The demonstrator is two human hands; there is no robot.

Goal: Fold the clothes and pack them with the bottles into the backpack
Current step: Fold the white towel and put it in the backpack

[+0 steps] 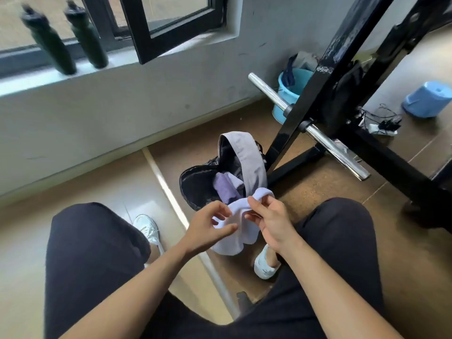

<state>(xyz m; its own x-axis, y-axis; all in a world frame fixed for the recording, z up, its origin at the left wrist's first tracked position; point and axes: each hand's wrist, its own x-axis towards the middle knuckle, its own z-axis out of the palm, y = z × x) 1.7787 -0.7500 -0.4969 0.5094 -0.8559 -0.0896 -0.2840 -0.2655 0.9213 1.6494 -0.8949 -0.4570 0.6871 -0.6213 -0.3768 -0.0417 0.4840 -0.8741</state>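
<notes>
I sit with my knees apart over an open grey and black backpack (247, 157) standing on the floor. Purple folded cloth (226, 188) lies inside it. Just in front of the bag, my left hand (208, 226) and my right hand (271, 218) both pinch a pale lavender-white garment (238, 238) that hangs between them. Two dark green bottles (49, 40) (86, 35) stand upright on the window sill at the far left, well out of reach of both hands.
A black weight rack (318, 94) with chrome bars (335, 148) stands right behind the backpack. A blue bucket (288, 94) sits by the wall, a blue roll (426, 99) and cables at the far right. An open window frame (171, 28) juts inward above.
</notes>
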